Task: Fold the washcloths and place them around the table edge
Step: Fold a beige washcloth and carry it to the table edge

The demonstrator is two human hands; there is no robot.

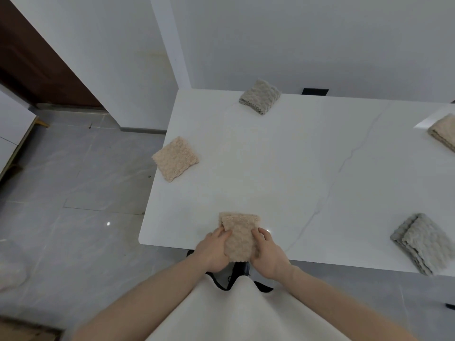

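Note:
A folded beige washcloth (240,233) lies at the near edge of the white table (283,168), its near end hanging over the rim. My left hand (213,249) grips its left side and my right hand (269,252) grips its right side. Another folded beige washcloth (175,158) sits at the table's left edge. A folded grey washcloth (260,96) rests at the far edge. A second grey one (419,242) lies at the near right edge. A further beige washcloth (443,134) is cut off at the right of the frame.
White walls stand behind the table, with a corner pillar (172,57) at its far left. Grey tiled floor (73,180) lies to the left. A dark wooden door (32,57) is at the upper left. A black outlet (315,91) sits behind the table's far edge.

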